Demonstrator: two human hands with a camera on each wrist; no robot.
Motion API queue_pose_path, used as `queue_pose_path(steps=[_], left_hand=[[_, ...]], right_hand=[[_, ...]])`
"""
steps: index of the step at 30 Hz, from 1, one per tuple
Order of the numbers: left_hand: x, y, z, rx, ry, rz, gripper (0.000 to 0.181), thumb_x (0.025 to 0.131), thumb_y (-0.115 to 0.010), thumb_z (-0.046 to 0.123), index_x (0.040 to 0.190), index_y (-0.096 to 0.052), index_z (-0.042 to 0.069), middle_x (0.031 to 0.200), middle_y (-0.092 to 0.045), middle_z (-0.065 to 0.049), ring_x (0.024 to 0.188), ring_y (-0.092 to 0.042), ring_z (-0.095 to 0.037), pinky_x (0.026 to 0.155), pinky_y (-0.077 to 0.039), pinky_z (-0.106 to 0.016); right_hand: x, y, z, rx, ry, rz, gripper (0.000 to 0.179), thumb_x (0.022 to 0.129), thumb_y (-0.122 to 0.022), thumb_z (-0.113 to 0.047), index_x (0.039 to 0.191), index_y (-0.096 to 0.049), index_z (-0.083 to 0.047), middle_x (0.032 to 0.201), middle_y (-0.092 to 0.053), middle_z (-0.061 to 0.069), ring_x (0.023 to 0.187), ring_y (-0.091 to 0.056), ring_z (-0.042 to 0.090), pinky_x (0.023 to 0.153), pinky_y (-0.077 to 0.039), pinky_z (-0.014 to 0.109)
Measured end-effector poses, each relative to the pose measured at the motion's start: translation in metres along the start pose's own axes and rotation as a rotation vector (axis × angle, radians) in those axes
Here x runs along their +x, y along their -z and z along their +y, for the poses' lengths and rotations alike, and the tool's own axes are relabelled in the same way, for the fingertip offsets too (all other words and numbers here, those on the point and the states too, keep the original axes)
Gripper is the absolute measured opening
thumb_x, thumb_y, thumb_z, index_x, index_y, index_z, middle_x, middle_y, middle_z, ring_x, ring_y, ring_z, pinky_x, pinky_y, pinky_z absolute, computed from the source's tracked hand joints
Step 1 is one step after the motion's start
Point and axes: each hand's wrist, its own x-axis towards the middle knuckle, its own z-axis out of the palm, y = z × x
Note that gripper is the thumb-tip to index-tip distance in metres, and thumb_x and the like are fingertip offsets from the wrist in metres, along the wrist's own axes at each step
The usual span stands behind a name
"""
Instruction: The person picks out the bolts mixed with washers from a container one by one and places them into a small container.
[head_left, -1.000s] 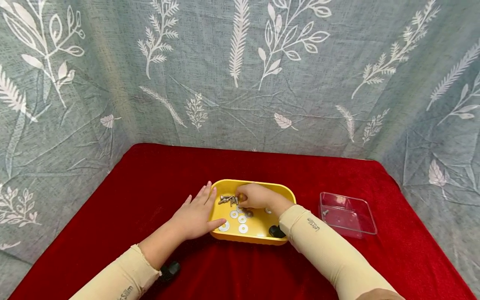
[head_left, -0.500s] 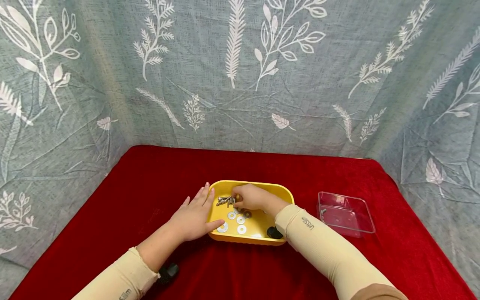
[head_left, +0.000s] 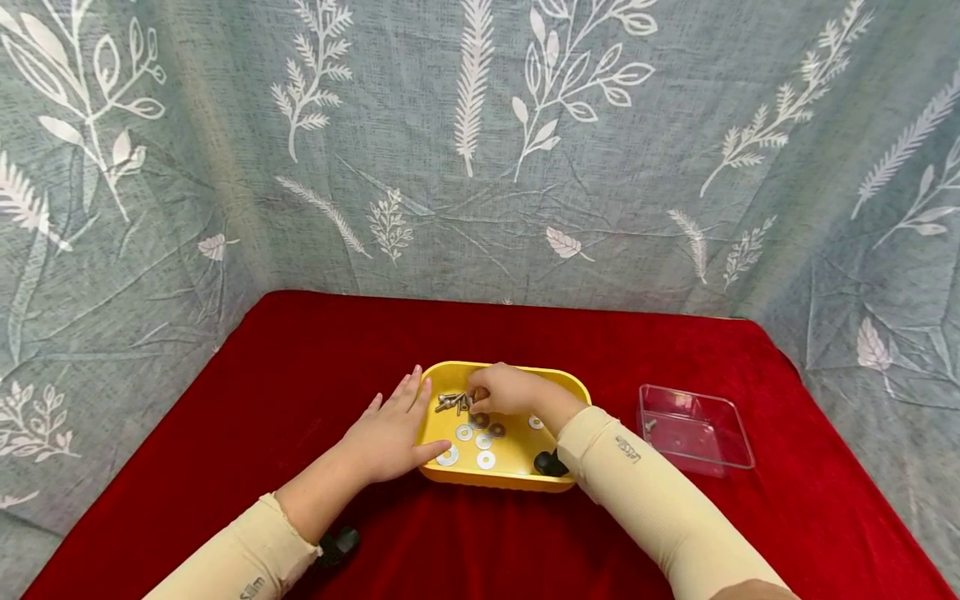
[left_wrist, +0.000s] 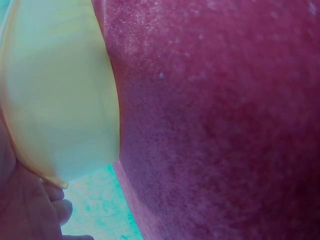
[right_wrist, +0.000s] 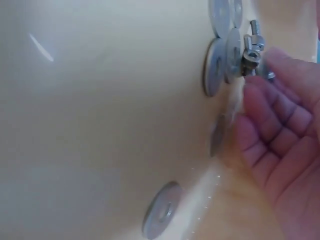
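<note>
A yellow plastic bin (head_left: 498,480) holds a small heap of metal screws (head_left: 452,402) at its far left. Several flat silver washers (head_left: 486,460) lie over its floor. My left hand (head_left: 386,442) spreads straight fingers along the bin's left rim, the thumb reaching over the near corner; the left wrist view shows fingertips beside the yellow wall (left_wrist: 65,95). Inside the bin, my right hand (head_left: 506,390) has curled fingers at the heap. In the right wrist view, its thumb and forefinger close around a silver screw (right_wrist: 271,76), mostly hidden, beside other screws (right_wrist: 252,52) and upright-looking washers (right_wrist: 215,67).
To the right stands a clear plastic box (head_left: 693,437) with one small screw (head_left: 651,425) inside. Black devices show at both wrists, the right one (head_left: 551,463) over the bin's near right corner. Red cloth (head_left: 360,333) covers the table, and a patterned grey-blue curtain (head_left: 420,275) surrounds it.
The right hand stays at the screw heap with only small finger movements. The left hand keeps its place on the rim. The whole head view shifts slightly.
</note>
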Motion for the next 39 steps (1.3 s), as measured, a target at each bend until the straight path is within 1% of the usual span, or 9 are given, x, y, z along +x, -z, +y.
queue_pose_path(steps=[4, 7, 9, 16, 22, 25, 32, 35, 39], left_hand=[[-0.001, 0.000, -0.001, -0.003, 0.000, -0.006, 0.091, 0.085, -0.046, 0.061, 0.146, -0.013, 0.001, 0.152, 0.001, -0.015, 0.139, -0.009, -0.027, 0.105, -0.018, -0.056], [-0.001, 0.000, -0.001, -0.001, 0.000, -0.009, 0.091, 0.086, -0.046, 0.061, 0.146, -0.012, 0.001, 0.152, 0.002, -0.015, 0.139, -0.009, -0.027, 0.105, -0.017, -0.056], [-0.001, 0.000, -0.001, 0.002, 0.002, -0.009, 0.091, 0.086, -0.046, 0.061, 0.145, -0.012, 0.000, 0.152, 0.002, -0.015, 0.139, -0.009, -0.028, 0.105, -0.017, -0.056], [-0.001, 0.001, 0.000, 0.009, 0.004, -0.004, 0.092, 0.085, -0.046, 0.061, 0.145, -0.013, 0.000, 0.152, 0.000, -0.016, 0.139, -0.011, -0.028, 0.105, -0.018, -0.056], [-0.001, 0.000, -0.001, 0.006, -0.005, 0.006, 0.093, 0.085, -0.047, 0.061, 0.145, -0.014, -0.001, 0.152, 0.000, -0.016, 0.139, -0.011, -0.028, 0.105, -0.019, -0.056], [-0.001, 0.000, -0.001, 0.003, -0.006, 0.003, 0.093, 0.085, -0.047, 0.061, 0.145, -0.013, 0.000, 0.152, -0.001, -0.016, 0.139, -0.010, -0.028, 0.105, -0.018, -0.056], [-0.001, 0.001, -0.001, 0.006, -0.005, 0.006, 0.093, 0.085, -0.047, 0.061, 0.145, -0.014, -0.001, 0.152, -0.002, -0.017, 0.139, -0.011, -0.028, 0.105, -0.019, -0.055], [-0.001, 0.001, -0.001, 0.007, -0.007, 0.008, 0.093, 0.085, -0.047, 0.061, 0.145, -0.014, -0.001, 0.152, -0.002, -0.016, 0.139, -0.011, -0.028, 0.105, -0.019, -0.055], [-0.001, 0.001, -0.001, 0.005, -0.013, 0.009, 0.093, 0.085, -0.047, 0.061, 0.145, -0.012, -0.001, 0.152, -0.002, -0.016, 0.139, -0.011, -0.028, 0.105, -0.019, -0.054]], right_hand=[[-0.004, 0.010, -0.006, 0.047, 0.027, 0.035, 0.013, 0.086, -0.064, -0.019, 0.096, -0.065, -0.012, 0.070, -0.056, -0.005, 0.057, -0.048, 0.009, 0.055, -0.042, 0.020], [-0.007, 0.017, -0.010, 0.101, 0.021, 0.050, 0.013, 0.085, -0.066, -0.017, 0.096, -0.066, -0.010, 0.071, -0.059, -0.005, 0.059, -0.053, 0.009, 0.056, -0.045, 0.021], [-0.008, 0.020, -0.011, 0.117, 0.014, 0.061, 0.013, 0.084, -0.067, -0.017, 0.095, -0.066, -0.010, 0.073, -0.060, -0.007, 0.062, -0.055, 0.008, 0.058, -0.047, 0.021], [-0.012, 0.024, -0.007, 0.149, 0.015, 0.072, 0.013, 0.084, -0.067, -0.016, 0.095, -0.066, -0.010, 0.079, -0.063, -0.009, 0.072, -0.058, 0.006, 0.066, -0.048, 0.022], [-0.020, 0.033, -0.007, 0.236, 0.010, 0.092, 0.014, 0.083, -0.067, -0.016, 0.096, -0.066, -0.010, 0.079, -0.065, -0.009, 0.073, -0.058, 0.008, 0.067, -0.047, 0.024], [-0.026, 0.039, -0.007, 0.277, 0.016, 0.110, 0.014, 0.083, -0.068, -0.016, 0.095, -0.066, -0.010, 0.077, -0.065, -0.008, 0.071, -0.057, 0.009, 0.066, -0.047, 0.024], [-0.041, 0.053, -0.002, 0.316, 0.037, 0.157, 0.010, 0.082, -0.069, -0.015, 0.090, -0.065, -0.013, 0.077, -0.065, -0.006, 0.074, -0.058, 0.010, 0.068, -0.048, 0.025], [-0.051, 0.060, 0.002, 0.337, 0.023, 0.170, 0.008, 0.081, -0.070, -0.014, 0.087, -0.064, -0.013, 0.076, -0.064, -0.003, 0.073, -0.058, 0.012, 0.068, -0.048, 0.026], [-0.065, 0.069, 0.009, 0.370, -0.015, 0.190, 0.009, 0.082, -0.069, -0.015, 0.088, -0.064, -0.012, 0.078, -0.064, 0.000, 0.074, -0.058, 0.015, 0.068, -0.049, 0.027]])
